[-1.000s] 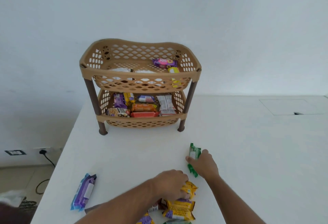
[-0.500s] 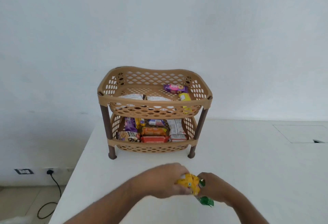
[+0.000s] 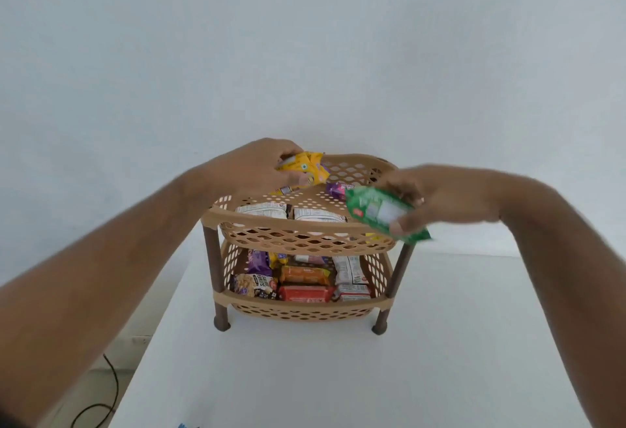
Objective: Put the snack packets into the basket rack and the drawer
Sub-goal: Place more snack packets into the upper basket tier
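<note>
Snack packets are in both of your hands, up over the tan plastic two-shelf basket rack (image 3: 305, 227) with brown legs. That rack stands on the white table (image 3: 338, 377), close to the table's far edge and more toward its left side.

Nearest to you, the bottom shelf is nearly full. At its front edge lie a white packet with nuts on it (image 3: 255, 285), a red packet (image 3: 306, 293) and a small white and red packet (image 3: 354, 292). Behind them are a purple packet (image 3: 259, 262), an orange packet (image 3: 305, 274) and a tall white packet (image 3: 349, 270).

Your right hand (image 3: 437, 202) is at the top shelf's front right corner. Its fingers are closed around a green snack packet (image 3: 384, 214), which tilts down to the right, partly in front of the rim.

On the top shelf, two white packets (image 3: 288, 212) lie side by side just behind the front rim. A small purple packet (image 3: 337, 189) sits farther back, near the right side.

Your left hand (image 3: 254, 170) is over the back left part of the top shelf. Its fingers pinch a yellow snack packet (image 3: 305, 168), held up above the shelf floor.

Behind the table is a plain white wall (image 3: 305, 38). A black cable (image 3: 98, 407) lies on the floor, down past the table's left edge.
</note>
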Demonstrator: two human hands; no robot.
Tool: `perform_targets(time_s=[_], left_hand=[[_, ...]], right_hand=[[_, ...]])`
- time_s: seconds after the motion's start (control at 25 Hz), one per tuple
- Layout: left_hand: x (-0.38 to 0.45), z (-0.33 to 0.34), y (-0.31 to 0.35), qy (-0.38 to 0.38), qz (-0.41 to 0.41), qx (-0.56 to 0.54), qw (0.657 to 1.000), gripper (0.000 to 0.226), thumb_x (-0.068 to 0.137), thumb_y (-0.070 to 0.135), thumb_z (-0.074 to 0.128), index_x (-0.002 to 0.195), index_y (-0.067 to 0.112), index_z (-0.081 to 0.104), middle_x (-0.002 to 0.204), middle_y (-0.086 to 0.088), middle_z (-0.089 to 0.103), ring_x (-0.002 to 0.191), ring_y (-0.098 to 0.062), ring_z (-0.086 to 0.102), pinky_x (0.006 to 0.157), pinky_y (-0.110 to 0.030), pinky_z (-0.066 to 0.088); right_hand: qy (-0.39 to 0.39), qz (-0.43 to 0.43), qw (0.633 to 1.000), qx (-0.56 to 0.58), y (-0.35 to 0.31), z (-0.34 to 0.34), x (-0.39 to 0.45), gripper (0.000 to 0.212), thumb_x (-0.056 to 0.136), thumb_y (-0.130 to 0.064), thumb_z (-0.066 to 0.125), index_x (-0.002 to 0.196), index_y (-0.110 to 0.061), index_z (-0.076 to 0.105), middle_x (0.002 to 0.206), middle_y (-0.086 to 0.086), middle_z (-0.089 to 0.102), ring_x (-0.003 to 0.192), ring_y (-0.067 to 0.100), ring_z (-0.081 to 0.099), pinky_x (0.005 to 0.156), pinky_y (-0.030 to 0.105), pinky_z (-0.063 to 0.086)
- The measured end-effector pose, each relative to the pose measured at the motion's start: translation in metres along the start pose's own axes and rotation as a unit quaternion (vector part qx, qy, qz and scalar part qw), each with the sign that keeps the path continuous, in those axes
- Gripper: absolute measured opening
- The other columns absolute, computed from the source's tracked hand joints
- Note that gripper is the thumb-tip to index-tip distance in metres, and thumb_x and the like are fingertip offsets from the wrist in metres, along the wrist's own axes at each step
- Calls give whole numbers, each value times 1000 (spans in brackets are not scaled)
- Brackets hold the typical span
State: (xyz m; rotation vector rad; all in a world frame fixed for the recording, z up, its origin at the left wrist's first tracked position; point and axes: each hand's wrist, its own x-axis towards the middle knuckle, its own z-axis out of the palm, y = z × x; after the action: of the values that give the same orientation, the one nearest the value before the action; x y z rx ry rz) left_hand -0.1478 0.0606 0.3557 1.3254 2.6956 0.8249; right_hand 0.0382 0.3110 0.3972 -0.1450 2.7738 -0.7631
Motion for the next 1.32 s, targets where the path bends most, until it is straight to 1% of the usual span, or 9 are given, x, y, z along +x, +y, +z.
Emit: perform_targets(time_s=[0.12, 0.28, 0.36, 0.52, 0.64, 0.84, 0.92, 1.16, 1.32], left_hand=[[33, 0, -30, -3, -42, 55, 998, 51, 94, 45, 66, 137, 19, 55, 124, 1, 63, 107, -20, 59, 90, -34, 46], [63, 18, -61, -37, -78, 166, 982, 61, 91, 47, 70, 141, 16, 53, 135, -3, 60, 118, -24, 57, 97, -38, 47], [72, 27, -72, -47, -92, 209, 972, 61, 91, 47, 70, 140, 15, 55, 135, -2, 60, 120, -23, 56, 88, -30, 42], [82, 34, -88, -73, -130, 253, 956, 39, 90, 41, 72, 117, 15, 60, 119, -1, 65, 97, -19, 56, 69, -30, 37], [86, 36, -93, -90, -143, 270, 948, 40, 91, 34, 73, 121, 11, 60, 118, -4, 65, 99, -21, 58, 78, -35, 47], [89, 46, -96, -120, -159, 307, 931, 41, 92, 30, 72, 124, 8, 59, 118, -7, 65, 100, -24, 59, 78, -33, 47], [90, 51, -99, -125, -163, 307, 929, 41, 93, 29, 70, 127, 7, 60, 120, -8, 67, 105, -25, 62, 82, -34, 50], [95, 63, -101, -136, -149, 299, 933, 36, 94, 23, 68, 126, 9, 63, 118, -7, 68, 104, -25, 64, 88, -37, 56], [99, 66, -93, -141, -125, 289, 939, 41, 93, 31, 70, 128, 11, 62, 118, -6, 67, 104, -25, 62, 79, -33, 48]], right_hand=[[73, 6, 996, -42, -9, -25, 52, 48, 84, -27, 77, 126, -26, 54, 105, -5, 71, 93, 16, 70, 82, 35, 56], [148, 27, 971, -188, 5, -18, 131, 57, 84, -24, 74, 135, -22, 50, 116, 2, 61, 96, 19, 59, 77, 32, 47], [158, 41, 963, -213, 21, -6, 159, 56, 84, -19, 72, 135, -18, 51, 120, 5, 60, 99, 21, 56, 79, 33, 46], [152, 76, 952, -253, 49, 19, 193, 48, 84, -16, 68, 130, -15, 53, 123, 6, 62, 105, 24, 58, 86, 40, 50], [143, 84, 953, -255, 58, 31, 209, 47, 86, -12, 64, 131, -15, 53, 124, 7, 61, 108, 26, 58, 88, 41, 51], [123, 93, 952, -265, 64, 47, 226, 39, 86, -7, 59, 124, -16, 55, 116, 6, 63, 96, 23, 55, 76, 36, 45], [119, 96, 957, -247, 66, 52, 229, 41, 87, -4, 56, 126, -16, 55, 116, 6, 63, 98, 24, 56, 78, 36, 47], [110, 89, 956, -259, 71, 52, 231, 40, 90, -7, 56, 129, -15, 55, 122, 10, 55, 103, 27, 55, 84, 39, 48], [103, 93, 953, -269, 74, 52, 228, 42, 91, -11, 56, 133, -16, 53, 123, 10, 49, 101, 26, 53, 90, 41, 49]])
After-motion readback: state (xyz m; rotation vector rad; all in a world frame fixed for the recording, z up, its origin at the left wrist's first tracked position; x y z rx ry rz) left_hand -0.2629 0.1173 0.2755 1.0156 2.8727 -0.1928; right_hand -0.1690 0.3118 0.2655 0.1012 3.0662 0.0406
